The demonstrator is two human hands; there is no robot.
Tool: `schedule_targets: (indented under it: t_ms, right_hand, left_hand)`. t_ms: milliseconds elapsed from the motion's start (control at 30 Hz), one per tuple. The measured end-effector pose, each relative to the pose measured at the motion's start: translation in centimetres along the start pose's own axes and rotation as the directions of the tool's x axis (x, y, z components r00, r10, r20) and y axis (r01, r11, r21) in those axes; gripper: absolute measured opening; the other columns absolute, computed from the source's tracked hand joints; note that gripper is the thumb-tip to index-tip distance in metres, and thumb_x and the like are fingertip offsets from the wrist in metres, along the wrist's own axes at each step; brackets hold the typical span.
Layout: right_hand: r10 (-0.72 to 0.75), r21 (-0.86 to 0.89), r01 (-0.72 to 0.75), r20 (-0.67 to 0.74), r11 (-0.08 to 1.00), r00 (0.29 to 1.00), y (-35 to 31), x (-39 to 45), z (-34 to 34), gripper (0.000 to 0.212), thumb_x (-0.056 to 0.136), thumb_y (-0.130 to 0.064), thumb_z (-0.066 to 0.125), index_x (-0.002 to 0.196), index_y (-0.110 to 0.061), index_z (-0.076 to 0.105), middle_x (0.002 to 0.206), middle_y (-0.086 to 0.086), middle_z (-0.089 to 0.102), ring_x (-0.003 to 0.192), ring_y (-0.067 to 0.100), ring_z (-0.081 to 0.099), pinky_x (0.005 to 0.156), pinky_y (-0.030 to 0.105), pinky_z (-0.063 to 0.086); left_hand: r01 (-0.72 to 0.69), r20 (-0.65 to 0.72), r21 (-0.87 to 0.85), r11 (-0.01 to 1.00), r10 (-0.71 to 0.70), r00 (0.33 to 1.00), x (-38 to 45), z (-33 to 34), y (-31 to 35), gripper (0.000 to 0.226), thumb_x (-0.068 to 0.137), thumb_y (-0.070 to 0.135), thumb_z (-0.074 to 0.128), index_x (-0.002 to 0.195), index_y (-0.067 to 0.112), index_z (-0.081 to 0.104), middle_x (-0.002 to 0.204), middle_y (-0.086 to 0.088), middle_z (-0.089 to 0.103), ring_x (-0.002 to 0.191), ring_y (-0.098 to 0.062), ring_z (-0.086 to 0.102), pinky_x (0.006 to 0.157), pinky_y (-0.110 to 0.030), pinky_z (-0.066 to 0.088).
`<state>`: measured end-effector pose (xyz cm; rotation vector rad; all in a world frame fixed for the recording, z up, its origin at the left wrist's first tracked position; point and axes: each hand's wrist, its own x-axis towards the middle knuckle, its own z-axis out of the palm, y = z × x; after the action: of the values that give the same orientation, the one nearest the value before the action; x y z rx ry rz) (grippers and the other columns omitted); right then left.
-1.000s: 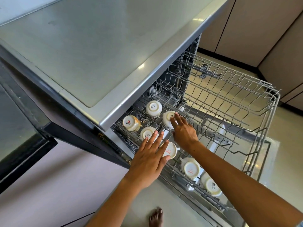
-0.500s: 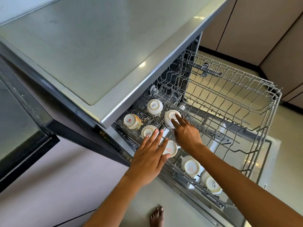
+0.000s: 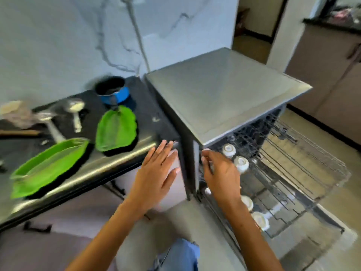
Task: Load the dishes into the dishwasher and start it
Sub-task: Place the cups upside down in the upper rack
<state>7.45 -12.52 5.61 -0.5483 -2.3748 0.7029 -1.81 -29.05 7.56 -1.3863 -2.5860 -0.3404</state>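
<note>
1. The left hand is hovering flat, fingers straight and spread, holding nothing, just beside the dishwasher corner.
2. The right hand is hanging with fingers loosely bent, gripping nothing, over the pulled-out rack at about 3 o'clock.
3. Upturned white cups are sitting in the rack's near row (the frame is blurred).
4. Two green leaf-shaped plates and a blue pot are lying on the counter at 9 o'clock.
</note>
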Motion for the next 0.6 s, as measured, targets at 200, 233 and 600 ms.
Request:
schedule_targets:
  t_ms: [200,233,600]
  right_hand:
    - [-0.221,0.312,0.198,0.04,0.929,0.975,-14.3,3.9,3.0,0.027,0.085,-0.026,0.051,0.105,-0.017,0.068,0.101,0.0,0.071,0.088,0.022,0.068,0.074,0.035,0.055]
    - [-0.263,0.324,0.235,0.045,0.916,0.964,-16.3,4.7,4.0,0.028,0.084,-0.026,0.051,0.105,-0.016,0.068,0.101,0.001,0.07,0.086,0.023,0.068,0.073,0.035,0.055]
    - [-0.474,0.413,0.409,0.064,0.814,0.878,-31.9,13.4,21.3,0.016,0.086,-0.019,0.058,0.099,-0.014,0.067,0.096,0.0,0.069,0.08,0.02,0.066,0.063,0.028,0.049]
  left_hand:
    - [0.381,-0.168,0.021,0.924,-0.372,0.913,-7.3,-8.4,-6.8,0.053,0.098,0.04,0.03,0.126,0.007,0.059,0.141,-0.015,0.047,0.136,-0.026,0.034,0.112,-0.033,0.017]
    - [0.429,-0.203,0.025,0.903,-0.416,0.886,-7.9,-9.4,-8.3,0.051,0.097,0.039,0.032,0.127,0.008,0.058,0.142,-0.014,0.046,0.137,-0.026,0.034,0.113,-0.032,0.016]
    - [0.694,-0.305,0.091,0.714,-0.644,0.702,-10.5,-13.3,-29.2,0.051,0.093,0.04,0.036,0.123,0.009,0.061,0.14,-0.014,0.049,0.135,-0.024,0.036,0.112,-0.035,0.02]
